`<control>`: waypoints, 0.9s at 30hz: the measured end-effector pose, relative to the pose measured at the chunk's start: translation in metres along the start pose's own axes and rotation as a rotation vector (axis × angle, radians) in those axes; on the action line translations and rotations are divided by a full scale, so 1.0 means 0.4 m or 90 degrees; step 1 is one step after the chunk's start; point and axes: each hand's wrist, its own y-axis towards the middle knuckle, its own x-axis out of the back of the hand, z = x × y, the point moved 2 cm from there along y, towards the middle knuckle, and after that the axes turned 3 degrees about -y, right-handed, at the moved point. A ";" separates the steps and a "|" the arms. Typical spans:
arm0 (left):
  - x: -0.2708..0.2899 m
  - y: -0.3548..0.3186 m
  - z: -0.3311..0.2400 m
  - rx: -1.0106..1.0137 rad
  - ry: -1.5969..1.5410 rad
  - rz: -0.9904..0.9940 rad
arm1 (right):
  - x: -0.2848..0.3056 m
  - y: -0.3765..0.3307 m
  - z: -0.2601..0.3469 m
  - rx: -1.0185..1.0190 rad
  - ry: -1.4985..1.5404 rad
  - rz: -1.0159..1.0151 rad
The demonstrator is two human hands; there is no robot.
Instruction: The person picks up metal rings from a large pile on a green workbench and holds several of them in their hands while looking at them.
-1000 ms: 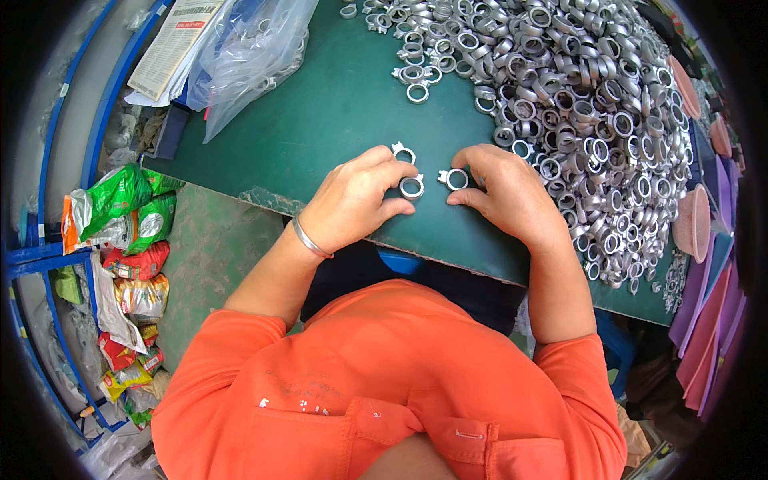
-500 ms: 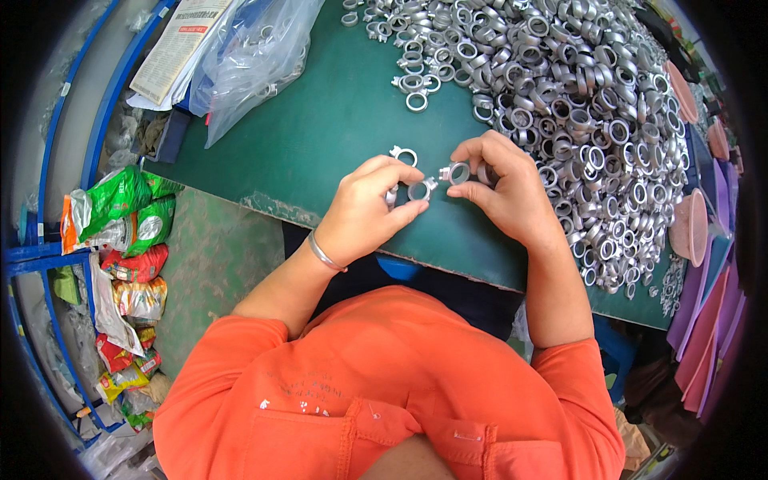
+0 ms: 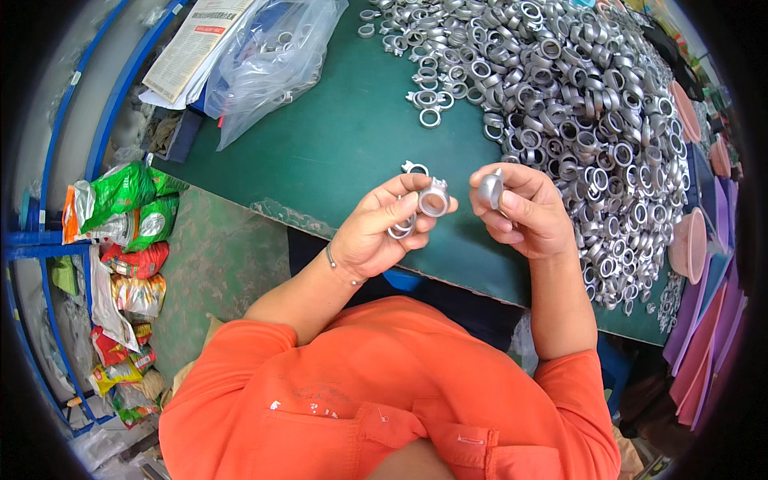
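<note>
Left hand (image 3: 380, 232): I see my grip closed on two metal rings (image 3: 422, 206), held above the green table (image 3: 336, 152).
Right hand (image 3: 524, 210): my fingers pinch one grey ring piece (image 3: 490, 190), just beside the left.
Ring pile (image 3: 576, 104): heaped on the table, beyond my hands.
</note>
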 end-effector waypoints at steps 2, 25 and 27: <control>0.005 -0.009 -0.010 0.013 -0.045 -0.034 | -0.007 0.005 -0.004 0.006 0.019 -0.004; 0.072 -0.040 -0.073 -0.173 -0.200 -0.050 | -0.043 0.134 -0.070 0.016 -0.702 -0.129; 0.075 -0.042 -0.073 -0.174 -0.205 -0.049 | -0.060 0.127 -0.063 -0.017 -0.619 -0.136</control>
